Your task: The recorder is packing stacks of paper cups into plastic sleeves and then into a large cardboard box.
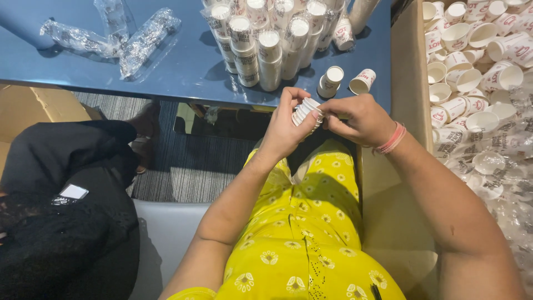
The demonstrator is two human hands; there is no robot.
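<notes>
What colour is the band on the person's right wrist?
The wristband is pink to coral, seen best in the head view.

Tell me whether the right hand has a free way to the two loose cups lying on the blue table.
Probably yes: the two loose cups lie just beyond the right hand, nothing between. But it and the left hand are holding a cup stack.

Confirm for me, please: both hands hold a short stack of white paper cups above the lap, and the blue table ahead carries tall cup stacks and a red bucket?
No red bucket: the head view shows crumpled clear plastic sleeves instead. The rest stands.
</notes>
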